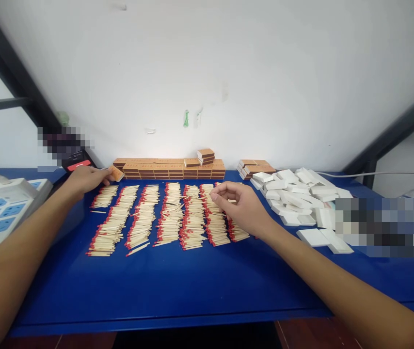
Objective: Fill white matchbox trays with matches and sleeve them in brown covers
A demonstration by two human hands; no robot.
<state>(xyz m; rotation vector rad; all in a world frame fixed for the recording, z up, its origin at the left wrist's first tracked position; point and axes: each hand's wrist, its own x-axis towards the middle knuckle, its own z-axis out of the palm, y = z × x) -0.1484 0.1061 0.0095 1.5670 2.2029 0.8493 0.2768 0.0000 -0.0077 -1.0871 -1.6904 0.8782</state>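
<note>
At the left end of a long row of stacked matchboxes (152, 167), my left hand (89, 178) is closed on one orange matchbox (117, 173). My right hand (241, 203) hovers over the right-hand columns of matches, its fingers curled with the tips together; whatever they may hold is too small to make out. Several columns of red-tipped matches (139, 215) lie side by side on the blue table (178, 291). Three matchboxes (206, 156) are piled on top of the row. Part of the rightmost matches is hidden behind my right hand.
A heap of white matchbox trays (294, 194) lies on the right, with a smaller stack of matchboxes (256, 167) behind it. On the left stands a white and blue power strip (7, 213). A white wall (207, 72) rises behind the table, between dark slanted bars.
</note>
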